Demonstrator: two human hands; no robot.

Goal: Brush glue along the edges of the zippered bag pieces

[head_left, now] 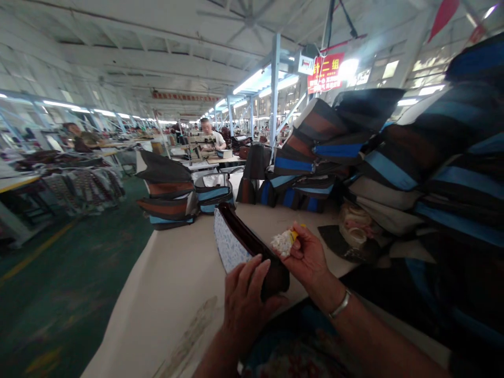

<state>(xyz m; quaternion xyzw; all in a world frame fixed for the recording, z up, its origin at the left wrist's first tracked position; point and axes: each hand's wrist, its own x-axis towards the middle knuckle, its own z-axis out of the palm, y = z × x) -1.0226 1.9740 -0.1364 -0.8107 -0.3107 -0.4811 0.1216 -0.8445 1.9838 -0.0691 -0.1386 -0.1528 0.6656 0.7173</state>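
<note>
A dark brown bag piece (252, 236) with a blue-and-white patterned lining (230, 244) stands on the pale table in front of me. My left hand (250, 294) grips its near end, fingers over the lining side and thumb at the dark side. In my right hand (309, 254) is a small brush (284, 242) with a yellow part near the fingers and a white, clumpy head. That head is close to the upper edge of the bag piece; whether they touch I cannot tell. A bracelet circles my right wrist.
Stacked dark bags with blue and brown bands (315, 152) pile high at the right and back. Two smaller stacks (169, 194) stand at the table's far left. A plastic-covered tub (356, 231) lies to my right. A co-worker (208, 136) sits behind a sewing machine.
</note>
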